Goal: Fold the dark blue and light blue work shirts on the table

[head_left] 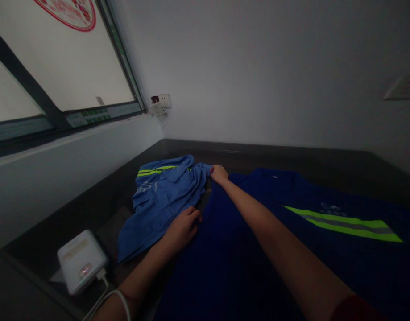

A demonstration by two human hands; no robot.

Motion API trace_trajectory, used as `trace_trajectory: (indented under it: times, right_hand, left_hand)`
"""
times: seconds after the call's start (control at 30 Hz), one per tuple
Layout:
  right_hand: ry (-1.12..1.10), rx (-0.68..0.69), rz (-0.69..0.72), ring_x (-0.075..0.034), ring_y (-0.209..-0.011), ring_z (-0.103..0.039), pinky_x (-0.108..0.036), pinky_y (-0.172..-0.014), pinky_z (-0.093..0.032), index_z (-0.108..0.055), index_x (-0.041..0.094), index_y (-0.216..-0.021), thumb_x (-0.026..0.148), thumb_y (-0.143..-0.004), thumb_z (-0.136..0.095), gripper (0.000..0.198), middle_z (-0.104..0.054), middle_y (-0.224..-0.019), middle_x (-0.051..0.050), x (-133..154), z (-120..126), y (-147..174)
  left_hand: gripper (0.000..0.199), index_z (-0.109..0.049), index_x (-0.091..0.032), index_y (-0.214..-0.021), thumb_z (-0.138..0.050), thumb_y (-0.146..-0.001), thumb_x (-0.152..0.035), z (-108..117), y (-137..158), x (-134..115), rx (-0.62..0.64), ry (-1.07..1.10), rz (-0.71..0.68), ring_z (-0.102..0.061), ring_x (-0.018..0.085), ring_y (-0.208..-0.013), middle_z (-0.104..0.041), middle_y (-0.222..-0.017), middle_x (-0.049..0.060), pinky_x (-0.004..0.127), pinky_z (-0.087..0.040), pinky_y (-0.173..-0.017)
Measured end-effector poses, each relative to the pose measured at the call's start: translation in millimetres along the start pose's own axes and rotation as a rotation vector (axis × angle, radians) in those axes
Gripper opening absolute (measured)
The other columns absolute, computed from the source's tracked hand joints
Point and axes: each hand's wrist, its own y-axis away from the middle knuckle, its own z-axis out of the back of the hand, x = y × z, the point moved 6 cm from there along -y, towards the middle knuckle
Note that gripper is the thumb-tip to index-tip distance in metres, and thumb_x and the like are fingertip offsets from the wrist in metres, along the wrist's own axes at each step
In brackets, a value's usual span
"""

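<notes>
A dark blue work shirt (231, 240) with a yellow-green and grey reflective band lies spread across the table. My right hand (220, 173) is closed at its upper left edge, fingers pinched on the cloth. Lower along that same edge, my left hand (184, 225) has its fingers curled over the fabric; the fingertips are partly hidden. Just left of both hands, a lighter blue work shirt (164, 196) lies rumpled, with yellow-green bands and pale lettering. One end of it reaches up to my right hand's thumb.
A white box-shaped device (81, 258) with a plugged-in white cable (116, 292) sits at the lower left, the cable passing by my left forearm. The dark table (205, 147) meets a white wall with sockets (161, 103). A window (64, 67) is on the left.
</notes>
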Motion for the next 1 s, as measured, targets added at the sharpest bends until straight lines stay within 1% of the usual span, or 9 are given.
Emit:
trace_trajectory:
  times: [0.13, 0.27, 0.4, 0.53, 0.63, 0.7, 0.8, 0.9, 1.0]
  right_hand:
    - [0.043, -0.044, 0.014, -0.023, -0.097, -0.065, -0.03, -0.075, -0.048, -0.065, 0.025, -0.102, 0.015, -0.083, -0.051, 0.025, -0.068, -0.106, -0.007, 0, -3, 5]
    - [0.112, -0.089, 0.111, -0.022, -0.101, -0.062, -0.03, -0.08, -0.045, -0.06, 0.024, -0.108, 0.018, -0.09, -0.043, 0.026, -0.067, -0.107, -0.007, 3, -5, 15]
    - [0.193, -0.133, 0.217, -0.024, -0.112, -0.053, -0.037, -0.093, -0.038, -0.058, 0.02, -0.112, 0.016, -0.095, -0.032, 0.031, -0.063, -0.115, -0.013, 14, -6, 26]
    - [0.222, -0.166, 0.252, -0.026, -0.113, -0.051, -0.042, -0.094, -0.036, -0.055, 0.015, -0.116, 0.013, -0.094, -0.03, 0.033, -0.061, -0.116, -0.017, 23, -3, 30]
    - [0.205, -0.188, 0.239, -0.025, -0.11, -0.052, -0.039, -0.09, -0.039, -0.054, 0.015, -0.116, 0.014, -0.095, -0.028, 0.033, -0.061, -0.115, -0.016, 21, 10, 32]
    - [0.189, -0.206, 0.238, -0.023, -0.109, -0.051, -0.035, -0.088, -0.04, -0.053, 0.018, -0.116, 0.018, -0.096, -0.029, 0.031, -0.06, -0.116, -0.013, 17, 26, 37]
    - [0.103, -0.237, 0.321, -0.02, -0.107, -0.051, -0.03, -0.089, -0.039, -0.054, 0.019, -0.112, 0.023, -0.097, -0.032, 0.027, -0.06, -0.114, -0.009, 12, 54, 54]
    - [0.013, -0.189, 0.469, -0.018, -0.105, -0.052, -0.028, -0.092, -0.038, -0.06, 0.019, -0.106, 0.024, -0.096, -0.035, 0.027, -0.062, -0.109, -0.007, 12, 72, 80]
    - [0.056, -0.017, 0.578, -0.017, -0.109, -0.053, -0.027, -0.096, -0.037, -0.065, 0.019, -0.104, 0.023, -0.095, -0.039, 0.027, -0.064, -0.111, -0.006, 16, 60, 102]
  left_hand:
    - [0.029, -0.054, -0.021, -0.084, -0.042, -0.067, 0.0, -2, -1, -1, 0.033, -0.005, -0.006, -0.056, 0.017, -0.089, -0.055, -0.091, 0.003, 0.026, -0.043, -0.077]
    - [0.028, -0.055, -0.021, -0.084, -0.042, -0.069, -0.001, -2, -1, -1, 0.034, -0.028, -0.001, -0.056, 0.018, -0.09, -0.056, -0.092, 0.004, 0.026, -0.042, -0.078]
    - [0.026, -0.054, -0.021, -0.084, -0.043, -0.07, -0.003, 0, 1, 2, 0.014, -0.05, 0.029, -0.056, 0.017, -0.087, -0.055, -0.092, 0.004, 0.026, -0.042, -0.077]
    - [0.025, -0.055, -0.02, -0.085, -0.044, -0.07, -0.004, 2, 3, 8, 0.02, -0.046, 0.088, -0.056, 0.017, -0.082, -0.055, -0.09, 0.004, 0.026, -0.043, -0.073]
    - [0.02, -0.056, -0.019, -0.086, -0.045, -0.074, -0.009, 5, 3, 10, 0.003, -0.064, 0.145, -0.057, 0.017, -0.084, -0.057, -0.094, 0.005, 0.027, -0.043, -0.075]
    - [0.014, -0.057, -0.019, -0.085, -0.044, -0.08, -0.014, 6, 3, 8, -0.018, -0.103, 0.178, -0.058, 0.018, -0.084, -0.058, -0.096, 0.006, 0.028, -0.043, -0.076]
    - [0.014, -0.054, -0.019, -0.086, -0.043, -0.088, -0.027, 8, 3, 4, -0.058, -0.168, 0.221, -0.059, 0.018, -0.082, -0.06, -0.094, 0.006, 0.028, -0.042, -0.072]
    - [0.015, -0.052, -0.02, -0.09, -0.047, -0.088, -0.035, 6, 3, 5, -0.071, -0.17, 0.242, -0.06, 0.019, -0.08, -0.062, -0.091, 0.005, 0.028, -0.041, -0.067]
    - [0.01, -0.05, -0.02, -0.091, -0.052, -0.085, -0.027, 3, 1, 10, -0.053, -0.098, 0.234, -0.061, 0.019, -0.078, -0.063, -0.087, 0.004, 0.027, -0.04, -0.066]
